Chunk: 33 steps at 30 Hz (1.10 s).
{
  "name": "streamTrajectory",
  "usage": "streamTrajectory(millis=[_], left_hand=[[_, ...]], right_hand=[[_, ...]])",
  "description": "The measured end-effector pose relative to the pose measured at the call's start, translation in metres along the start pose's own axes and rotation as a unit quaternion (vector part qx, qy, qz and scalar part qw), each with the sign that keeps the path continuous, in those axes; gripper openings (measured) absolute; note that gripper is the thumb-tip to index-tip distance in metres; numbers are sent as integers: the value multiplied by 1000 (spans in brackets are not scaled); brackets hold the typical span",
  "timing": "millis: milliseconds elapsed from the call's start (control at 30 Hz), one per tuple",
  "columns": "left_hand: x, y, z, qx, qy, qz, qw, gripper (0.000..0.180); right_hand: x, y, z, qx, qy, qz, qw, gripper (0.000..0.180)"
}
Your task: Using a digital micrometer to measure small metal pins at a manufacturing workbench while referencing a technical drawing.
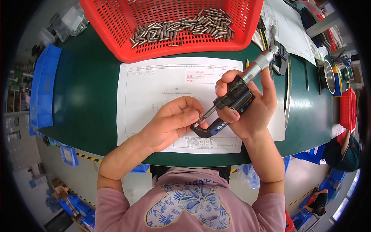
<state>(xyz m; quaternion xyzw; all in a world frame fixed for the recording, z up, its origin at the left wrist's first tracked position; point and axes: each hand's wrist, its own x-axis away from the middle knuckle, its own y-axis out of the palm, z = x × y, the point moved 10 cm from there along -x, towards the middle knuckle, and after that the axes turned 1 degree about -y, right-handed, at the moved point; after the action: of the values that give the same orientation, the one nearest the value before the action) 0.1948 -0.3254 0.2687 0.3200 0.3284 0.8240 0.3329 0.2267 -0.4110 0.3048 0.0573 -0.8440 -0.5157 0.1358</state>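
Note:
My right hand (258,108) is wrapped round a digital micrometer (236,92), its thimble pointing up to the right and its dark frame curving down to the left. Between the thumb and fingers of my left hand (170,121) is a small metal pin (200,119), pinched at the micrometer's jaws. My fingertips mostly cover the pin, so I cannot tell whether both jaws touch it. Under my hands a printed technical drawing (135,96) lies on the green table (89,96). Past it stands a red plastic basket (181,49) with many similar metal pins (181,27) inside.
A blue bin (44,87) stands at the table's left edge, near clear plastic bags (71,21). To the right are a second micrometer (281,58), a yellow pencil (247,63), more paper (290,27) and a metal bowl (328,76). Other people (342,152) sit at the far right.

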Motion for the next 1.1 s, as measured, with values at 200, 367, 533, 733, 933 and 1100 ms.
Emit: streamTrajectory(millis=[200, 367, 533, 733, 933, 1100], left_hand=[[-2, 3, -6, 19, -17, -24, 999, 17], [0, 5, -1, 64, -1, -24, 998, 23], [0, 4, -4, 66, -4, -25, 998, 22], [-2, 7, -2, 75, 12, -40, 996, 17], [-2, 7, 0, 54, 34, -61, 996, 14], [-2, 3, -5, 35, 17, -39, 998, 15]], right_hand=[[0, -8, 1, 27, -7, 32, 999, 69], [-3, -9, 4, 30, -2, 37, 999, 65], [0, -4, 3, 26, 5, 25, 999, 67], [-3, -5, 3, 30, -3, 24, 999, 70], [-2, -5, 8, 12, 19, 22, 1000, 72], [0, -5, 4, 29, 11, 41, 999, 68]])
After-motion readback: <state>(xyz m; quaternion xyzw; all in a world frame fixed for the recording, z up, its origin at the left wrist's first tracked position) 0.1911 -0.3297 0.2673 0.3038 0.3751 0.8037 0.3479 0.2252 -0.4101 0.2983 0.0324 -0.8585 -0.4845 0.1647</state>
